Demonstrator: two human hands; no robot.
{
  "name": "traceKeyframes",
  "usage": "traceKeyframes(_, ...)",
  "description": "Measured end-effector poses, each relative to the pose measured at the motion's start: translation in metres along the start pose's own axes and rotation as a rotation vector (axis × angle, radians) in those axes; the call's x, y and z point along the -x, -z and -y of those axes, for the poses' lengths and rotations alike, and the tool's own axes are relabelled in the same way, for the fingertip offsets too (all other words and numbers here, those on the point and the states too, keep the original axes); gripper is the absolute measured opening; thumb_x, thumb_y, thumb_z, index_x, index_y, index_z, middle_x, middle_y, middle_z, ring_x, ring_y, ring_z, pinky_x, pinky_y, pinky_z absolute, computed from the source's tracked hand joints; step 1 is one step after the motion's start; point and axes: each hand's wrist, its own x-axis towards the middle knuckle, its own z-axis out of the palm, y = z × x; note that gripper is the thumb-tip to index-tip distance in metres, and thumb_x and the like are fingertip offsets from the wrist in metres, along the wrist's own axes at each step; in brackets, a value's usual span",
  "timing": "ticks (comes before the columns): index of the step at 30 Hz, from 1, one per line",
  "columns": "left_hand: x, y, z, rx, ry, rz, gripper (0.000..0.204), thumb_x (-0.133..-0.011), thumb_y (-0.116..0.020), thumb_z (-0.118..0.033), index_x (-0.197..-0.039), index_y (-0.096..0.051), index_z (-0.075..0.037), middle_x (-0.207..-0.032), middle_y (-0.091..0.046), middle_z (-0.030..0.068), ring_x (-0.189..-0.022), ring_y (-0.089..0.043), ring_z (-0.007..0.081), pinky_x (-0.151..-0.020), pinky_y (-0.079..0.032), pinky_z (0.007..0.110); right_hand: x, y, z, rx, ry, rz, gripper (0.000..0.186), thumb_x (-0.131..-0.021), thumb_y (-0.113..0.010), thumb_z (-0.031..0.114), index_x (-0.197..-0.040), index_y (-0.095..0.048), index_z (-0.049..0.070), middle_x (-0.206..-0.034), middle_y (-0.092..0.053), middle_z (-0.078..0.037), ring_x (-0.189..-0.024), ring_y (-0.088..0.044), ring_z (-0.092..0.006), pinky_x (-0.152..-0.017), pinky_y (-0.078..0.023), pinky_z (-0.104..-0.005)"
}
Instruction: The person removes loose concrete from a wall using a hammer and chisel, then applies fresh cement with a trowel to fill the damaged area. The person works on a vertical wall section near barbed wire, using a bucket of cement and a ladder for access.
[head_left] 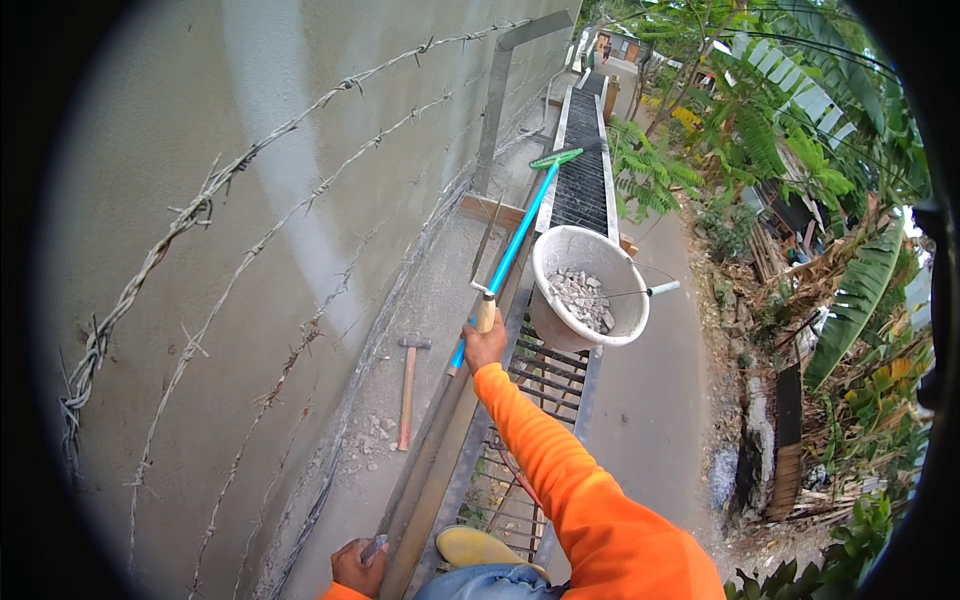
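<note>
Clasping a trowel [487, 312] in right grip [485, 346] near a bucket [552, 322]; pinching a grey object [375, 548] in left grip [354, 568].

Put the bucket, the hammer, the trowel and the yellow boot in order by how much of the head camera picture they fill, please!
1. Bucket: largest
2. Yellow boot: partly hidden
3. Hammer and trowel: too alike to rank, because the trowel's blade shows nearly edge-on

My right hand [484, 345] grips a wooden-handled trowel [487, 314] beside a blue pole [514, 248]; left hand [352, 568] low, around a grey object [374, 549]. Rubble [582, 300] in bucket [558, 325] ahead; hammer [407, 393] left.
</note>
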Motion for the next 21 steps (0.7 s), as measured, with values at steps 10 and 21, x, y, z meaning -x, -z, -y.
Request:
traceKeyframes(10, 0.046, 0.013, 0.049, 0.054, 0.010, 0.042, 0.025, -0.094, -0.066, -0.026, -0.094, -0.070, -0.001, -0.080, -0.068, 0.0192, -0.070, -0.067, 0.0273, -0.067, -0.053, 0.039, -0.120, -0.071, 0.054, -0.483, 0.008, -0.086, 0.046, -0.078, -0.065, -0.007, -0.122, -0.054, 0.001, -0.089, -0.063, -0.010, -0.067, -0.067, -0.0220, -0.060, -0.057, -0.0352)
traceKeyframes(21, 0.150, 0.094, 0.085, -0.212, 0.236, 0.413, 0.021, -0.084, -0.070, -0.022, -0.094, -0.074, -0.004, -0.087, -0.071, 0.0192, -0.083, -0.070, 0.0382, -0.077, -0.057, 0.041, -0.134, -0.047, 0.005, 0.561, -0.089, -0.126, 0.052, -0.073, -0.086, 0.021, -0.117, -0.063, 0.003, -0.131, -0.047, -0.025, -0.118, -0.052, -0.0439, -0.103, -0.043, -0.0475)
